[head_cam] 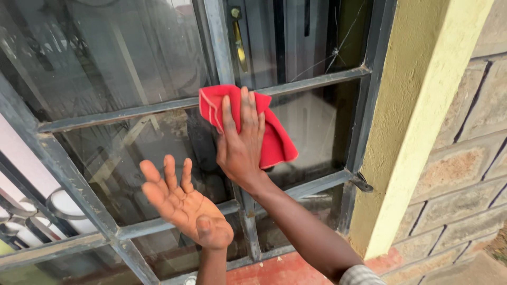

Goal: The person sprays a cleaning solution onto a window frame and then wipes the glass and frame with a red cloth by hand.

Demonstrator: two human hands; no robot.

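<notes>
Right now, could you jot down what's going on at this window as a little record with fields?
Setting: metal-framed window beside a yellow-painted pillar and a stone block wall
Right hand: pressed flat on a red cloth against the glass
Left hand: open, palm up, holding nothing, in front of the lower pane
Glass: cracked in the upper right pane
Hardware: brass-coloured handle, latch at the frame's right edge

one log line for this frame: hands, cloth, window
right hand: flat, pressing red cloth on window pane | left hand: open, palm up, empty | window frame: grey metal | upper pane: cracked
</notes>
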